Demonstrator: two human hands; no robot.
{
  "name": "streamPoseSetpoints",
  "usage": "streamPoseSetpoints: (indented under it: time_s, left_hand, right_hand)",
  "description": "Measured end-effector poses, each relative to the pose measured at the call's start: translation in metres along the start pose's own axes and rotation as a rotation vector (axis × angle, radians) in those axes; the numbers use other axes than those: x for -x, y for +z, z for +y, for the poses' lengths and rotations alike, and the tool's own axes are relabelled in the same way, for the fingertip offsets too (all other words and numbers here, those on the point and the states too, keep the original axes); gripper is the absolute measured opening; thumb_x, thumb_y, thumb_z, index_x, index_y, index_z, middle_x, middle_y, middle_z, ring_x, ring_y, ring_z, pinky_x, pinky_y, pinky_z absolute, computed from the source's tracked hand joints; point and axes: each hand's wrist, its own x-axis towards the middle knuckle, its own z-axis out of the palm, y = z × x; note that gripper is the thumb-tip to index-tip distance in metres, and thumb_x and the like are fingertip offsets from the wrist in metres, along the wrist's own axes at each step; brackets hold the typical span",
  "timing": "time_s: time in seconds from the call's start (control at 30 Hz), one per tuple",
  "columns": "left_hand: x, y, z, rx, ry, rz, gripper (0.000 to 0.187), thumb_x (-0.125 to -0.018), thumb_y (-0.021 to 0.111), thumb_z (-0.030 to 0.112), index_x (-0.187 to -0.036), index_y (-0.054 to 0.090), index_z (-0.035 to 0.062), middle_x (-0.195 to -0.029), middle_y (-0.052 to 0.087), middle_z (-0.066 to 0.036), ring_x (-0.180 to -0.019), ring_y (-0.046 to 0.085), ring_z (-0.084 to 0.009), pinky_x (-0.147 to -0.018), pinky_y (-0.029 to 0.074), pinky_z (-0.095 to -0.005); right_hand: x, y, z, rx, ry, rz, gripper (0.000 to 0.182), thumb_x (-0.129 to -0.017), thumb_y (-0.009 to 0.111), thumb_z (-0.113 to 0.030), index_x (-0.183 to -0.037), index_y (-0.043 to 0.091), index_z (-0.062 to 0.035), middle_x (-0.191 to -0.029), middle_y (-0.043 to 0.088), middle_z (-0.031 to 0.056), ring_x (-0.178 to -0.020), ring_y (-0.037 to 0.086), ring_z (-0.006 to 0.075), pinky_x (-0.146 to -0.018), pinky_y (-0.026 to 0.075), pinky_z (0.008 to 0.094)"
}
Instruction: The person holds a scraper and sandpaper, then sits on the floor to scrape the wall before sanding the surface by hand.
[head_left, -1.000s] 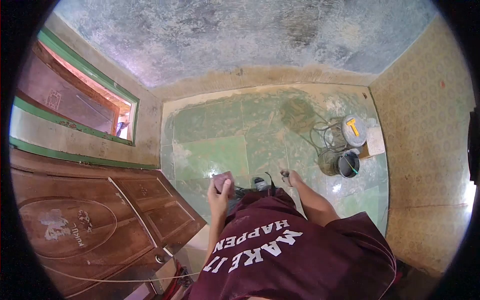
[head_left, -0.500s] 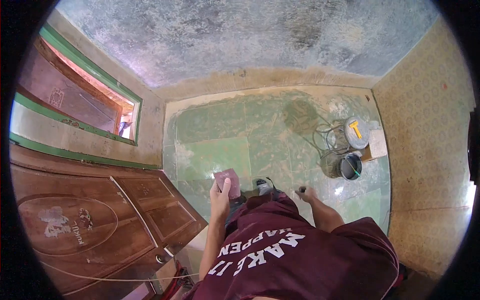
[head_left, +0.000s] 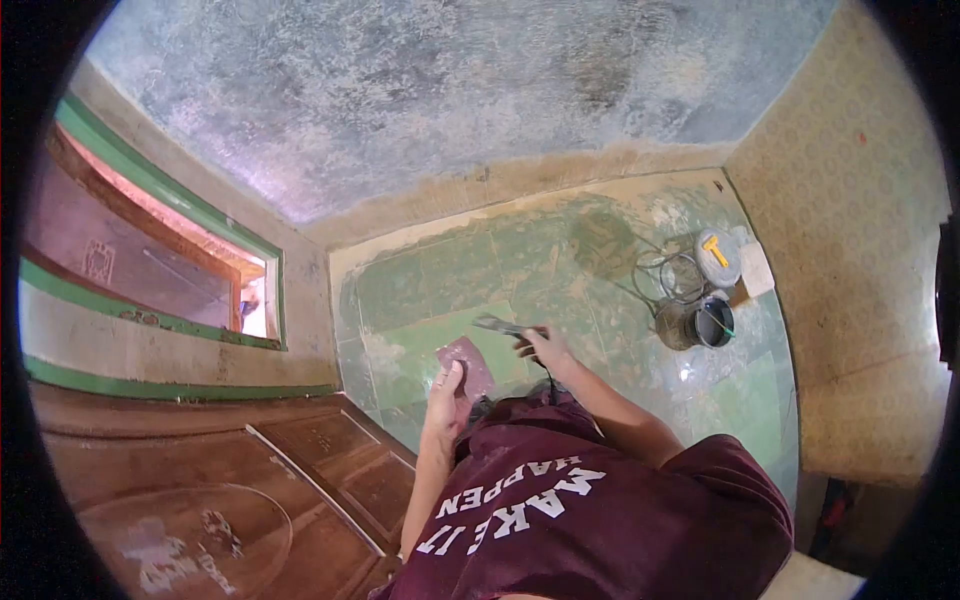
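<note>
My left hand (head_left: pixel 443 400) is closed on a folded piece of reddish-purple sandpaper (head_left: pixel 468 366), with the thumb lying across its face. To the right, my right hand (head_left: pixel 550 350) is wrapped round the dark handle of a scraper (head_left: pixel 495 323). Its flat grey blade points left, above and beyond the sandpaper and apart from it. Both hands are in front of my maroon shirt, over the green tiled floor (head_left: pixel 430 340).
At right stand a round grey-topped stool (head_left: pixel 735 270) bearing a yellow-handled tool (head_left: pixel 715 250), a dark bucket (head_left: pixel 713 325) and a whitish block (head_left: pixel 757 270). A wooden door (head_left: pixel 340 450) is close on my left. A patchy blue-grey wall (head_left: pixel 450 90) rises ahead.
My right hand has come up and left from beside my body, bringing the scraper into plain sight near the sandpaper. My left hand keeps its hold. The view has turned slightly.
</note>
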Motion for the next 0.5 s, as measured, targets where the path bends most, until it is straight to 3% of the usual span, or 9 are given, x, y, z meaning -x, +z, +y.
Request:
streamPoseSetpoints:
  time_s: [0.1,0.13,0.23,0.27,0.37,0.4,0.43,0.5]
  left_hand:
    - [-0.015,-0.027,0.031,-0.053,-0.014,-0.065,0.042,-0.101,0.062,0.028,-0.135,0.051,0.0048,-0.125,0.062,-0.006,-0.115,0.06,-0.0208,-0.103,0.046,-0.0419]
    - [-0.02,-0.039,0.041,-0.115,-0.053,-0.122,0.054,-0.104,0.054,0.036,-0.147,0.04,0.0077,-0.142,0.05,-0.007,-0.133,0.046,-0.0244,-0.111,0.038,-0.0456]
    - [-0.032,-0.055,0.066,-0.106,-0.075,-0.058,0.057,-0.104,0.053,0.042,-0.148,0.038,0.01,-0.142,0.05,-0.008,-0.135,0.045,-0.0273,-0.113,0.036,-0.0487]
    - [-0.039,-0.063,0.074,-0.046,-0.087,-0.138,0.058,-0.103,0.051,0.045,-0.147,0.04,0.0092,-0.142,0.05,-0.008,-0.136,0.045,-0.0277,-0.114,0.035,-0.0501]
    - [-0.061,-0.072,0.092,-0.007,-0.105,-0.098,0.058,-0.103,0.052,0.046,-0.146,0.041,0.0089,-0.141,0.051,-0.009,-0.135,0.045,-0.0278,-0.115,0.035,-0.0501]
    - [-0.064,-0.061,0.102,0.019,-0.108,-0.023,0.051,-0.103,0.054,0.044,-0.14,0.048,0.0093,-0.13,0.057,-0.007,-0.124,0.052,-0.0244,-0.11,0.039,-0.0458]
    - [-0.075,-0.067,0.105,0.005,-0.121,-0.041,0.051,-0.103,0.054,0.044,-0.14,0.048,0.0093,-0.13,0.057,-0.007,-0.124,0.052,-0.0244,-0.11,0.039,-0.0458]
    - [-0.098,-0.066,0.118,0.043,-0.15,-0.055,0.042,-0.103,0.056,0.042,-0.131,0.054,0.0103,-0.115,0.06,-0.004,-0.11,0.057,-0.0199,-0.101,0.043,-0.0405]
  right_hand:
    - [0.027,0.07,-0.037,-0.072,0.042,-0.214,0.029,-0.101,0.059,-0.034,-0.116,0.059,-0.0104,-0.099,0.072,0.0032,-0.081,0.066,0.0133,-0.069,0.047,0.0276]
    - [0.034,0.09,-0.047,-0.075,0.051,-0.319,0.028,-0.101,0.059,-0.035,-0.117,0.059,-0.0118,-0.101,0.071,0.0019,-0.085,0.065,0.0131,-0.072,0.048,0.0283]
    - [0.036,0.128,-0.05,-0.076,0.019,-0.404,0.027,-0.102,0.058,-0.034,-0.119,0.058,-0.0127,-0.097,0.067,-0.001,-0.086,0.064,0.0127,-0.076,0.049,0.0288]
    - [0.037,0.136,-0.048,-0.1,0.023,-0.391,0.027,-0.102,0.058,-0.034,-0.119,0.058,-0.0127,-0.097,0.067,-0.001,-0.086,0.064,0.0127,-0.076,0.049,0.0288]
    - [0.027,0.15,-0.058,-0.069,0.032,-0.567,0.026,-0.104,0.057,-0.029,-0.121,0.056,-0.0094,-0.093,0.065,0.002,-0.082,0.062,0.0118,-0.07,0.05,0.0272]
    - [0.019,0.153,-0.062,-0.003,0.01,-0.589,0.024,-0.104,0.057,-0.028,-0.118,0.056,-0.0086,-0.092,0.064,0.0035,-0.08,0.062,0.0116,-0.066,0.05,0.0266]
    - [0.012,0.157,-0.065,0.056,-0.016,-0.585,0.025,-0.103,0.057,-0.028,-0.118,0.056,-0.008,-0.092,0.064,0.0033,-0.078,0.061,0.0103,-0.067,0.049,0.0253]
    - [-0.006,0.164,-0.077,0.15,-0.071,-0.574,0.029,-0.103,0.059,-0.029,-0.12,0.056,-0.0062,-0.094,0.064,0.0029,-0.083,0.061,0.0119,-0.074,0.05,0.0277]
